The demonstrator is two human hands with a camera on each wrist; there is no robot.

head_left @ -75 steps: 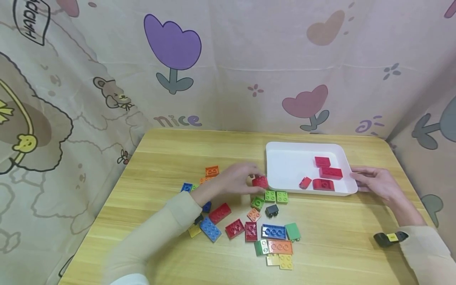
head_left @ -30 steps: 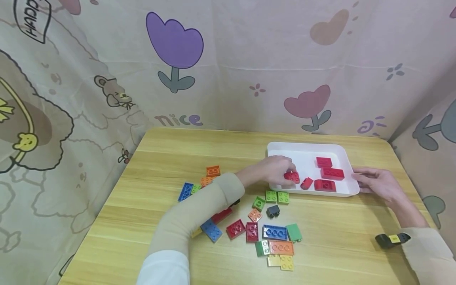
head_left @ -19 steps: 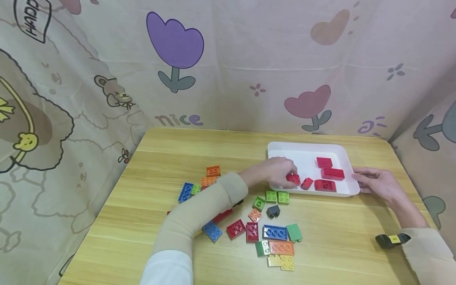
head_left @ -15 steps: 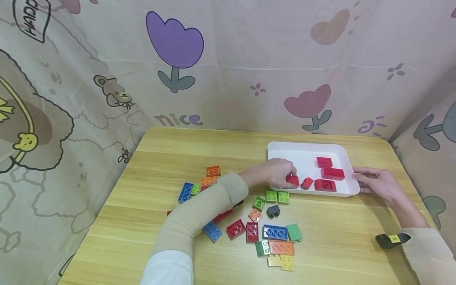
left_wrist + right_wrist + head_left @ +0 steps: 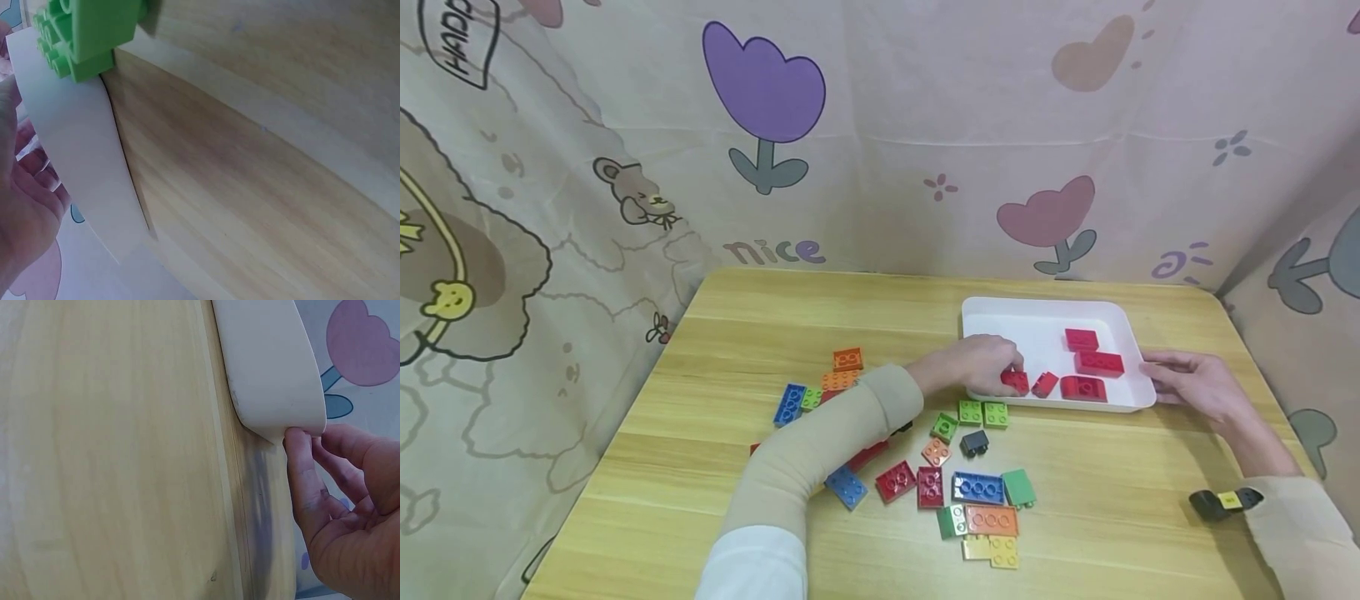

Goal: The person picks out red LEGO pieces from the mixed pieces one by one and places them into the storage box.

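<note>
My left hand (image 5: 987, 364) reaches over the near left part of the white tray (image 5: 1022, 321) and holds a red toy brick (image 5: 1017, 382) low in it. In the left wrist view, the tray wall partly hides the curled fingers of the left hand (image 5: 31, 200). Beside that brick lie a small red brick (image 5: 1045, 384), a red brick with a curved end (image 5: 1083, 388), a long red brick (image 5: 1099, 363) and another red brick (image 5: 1081, 339). At the tray's right end, my right hand (image 5: 1197, 385) grips the wall with thumb and fingertips.
Loose bricks cover the table (image 5: 1112, 500) in front and left of the tray, including green bricks (image 5: 982, 413), a black brick (image 5: 974, 442), a blue brick (image 5: 977, 487) and red bricks (image 5: 896, 482). A printed curtain (image 5: 880, 167) hangs behind the table.
My left hand has carried the red brick rightward from beside the tray into it and lowered it slightly. Over the last half second it has barely moved. The right hand stays at the tray's end.
</note>
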